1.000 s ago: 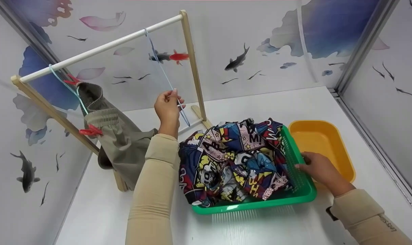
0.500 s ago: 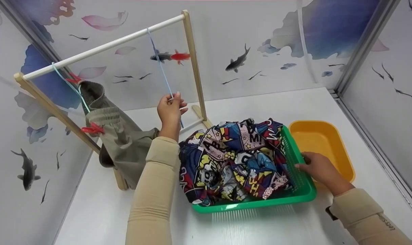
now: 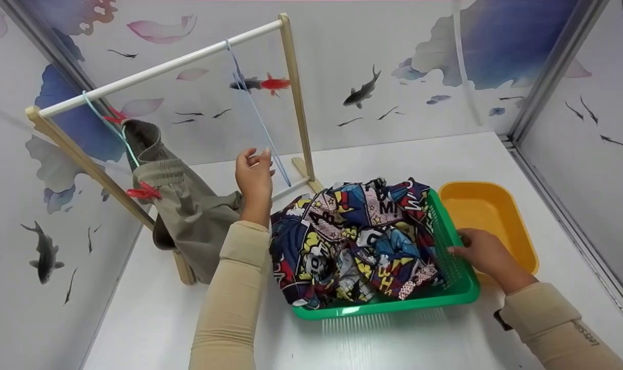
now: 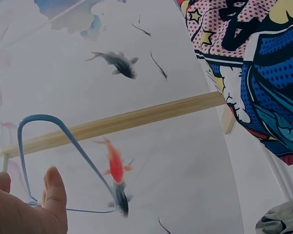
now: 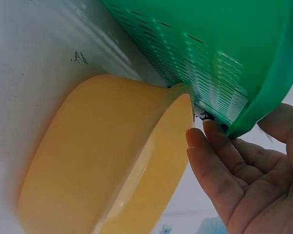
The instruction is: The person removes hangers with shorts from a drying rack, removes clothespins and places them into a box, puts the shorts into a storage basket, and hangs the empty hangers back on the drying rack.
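Note:
My left hand (image 3: 254, 177) is beside a light blue hanger (image 4: 40, 117) that hangs by its hook from the white bar of a drying rack (image 3: 162, 68). Thumb and fingers stand apart with nothing between them. My right hand (image 3: 483, 252) holds the right rim of a green slotted basket (image 3: 388, 309), thumb over the rim and fingers along its outer side. Crumpled fabric with a colourful comic print (image 3: 368, 246) fills the basket. In the right wrist view, the fingertips are near the yellow tub's rim.
Khaki pants (image 3: 188, 221) hang at the rack's left on a mint hanger, held by red clips (image 3: 143, 191). A yellow tub (image 3: 478, 210) stands on the white table (image 3: 394, 344) right of the basket. Patterned walls enclose the back and sides.
My left hand has let go of the hanger and lowered slightly; the hanger now hangs to the right of the hand. My right hand stays on the basket rim.

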Demonstrator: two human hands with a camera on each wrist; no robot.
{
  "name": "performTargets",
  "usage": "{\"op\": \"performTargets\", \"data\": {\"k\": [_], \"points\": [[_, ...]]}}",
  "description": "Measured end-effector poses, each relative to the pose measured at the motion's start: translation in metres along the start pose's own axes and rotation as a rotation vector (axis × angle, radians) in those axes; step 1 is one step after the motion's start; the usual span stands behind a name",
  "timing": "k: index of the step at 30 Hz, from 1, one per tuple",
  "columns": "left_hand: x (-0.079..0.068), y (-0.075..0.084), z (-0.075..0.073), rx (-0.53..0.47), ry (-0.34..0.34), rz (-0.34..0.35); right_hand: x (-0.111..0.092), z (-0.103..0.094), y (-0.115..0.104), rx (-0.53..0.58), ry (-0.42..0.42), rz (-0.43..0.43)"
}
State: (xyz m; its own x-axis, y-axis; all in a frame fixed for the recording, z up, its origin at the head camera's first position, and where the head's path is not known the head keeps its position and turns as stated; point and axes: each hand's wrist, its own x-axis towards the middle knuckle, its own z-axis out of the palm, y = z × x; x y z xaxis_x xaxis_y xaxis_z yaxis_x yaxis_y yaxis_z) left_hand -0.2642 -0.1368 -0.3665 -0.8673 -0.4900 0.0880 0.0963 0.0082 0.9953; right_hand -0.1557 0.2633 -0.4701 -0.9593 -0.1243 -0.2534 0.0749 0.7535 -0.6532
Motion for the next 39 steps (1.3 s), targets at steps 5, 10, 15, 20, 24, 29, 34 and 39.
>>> {"op": "performTargets", "data": {"k": [5, 10, 15, 20, 24, 29, 34, 39], "points": [[-0.016, -0.014, -0.018, 0.006, 0.043, 0.017, 0.002, 0.0, -0.002, -0.012, -0.013, 0.031], [-0.035, -0.032, -0.033, 0.005, 0.057, -0.01, 0.004, -0.005, -0.002, -0.048, -0.039, 0.046], [-0.051, -0.049, -0.044, 0.068, -0.013, -0.062, 0.003, -0.013, -0.001, -0.095, -0.06, 0.05], [-0.059, -0.065, -0.056, 0.223, -0.153, -0.092, 0.004, -0.018, -0.003, -0.124, -0.07, 0.081], [-0.06, -0.076, -0.066, 0.373, -0.283, -0.073, 0.008, -0.024, -0.007, -0.1, -0.066, 0.085], [-0.057, -0.085, -0.073, 0.539, -0.396, -0.018, 0.014, -0.03, -0.016, -0.027, -0.042, 0.074], [-0.055, -0.089, -0.074, 0.603, -0.446, -0.055, 0.023, -0.032, -0.029, -0.111, 0.027, -0.008], [-0.054, -0.093, -0.074, 0.615, -0.466, -0.12, 0.035, -0.03, -0.042, -0.178, 0.067, -0.097]]}}
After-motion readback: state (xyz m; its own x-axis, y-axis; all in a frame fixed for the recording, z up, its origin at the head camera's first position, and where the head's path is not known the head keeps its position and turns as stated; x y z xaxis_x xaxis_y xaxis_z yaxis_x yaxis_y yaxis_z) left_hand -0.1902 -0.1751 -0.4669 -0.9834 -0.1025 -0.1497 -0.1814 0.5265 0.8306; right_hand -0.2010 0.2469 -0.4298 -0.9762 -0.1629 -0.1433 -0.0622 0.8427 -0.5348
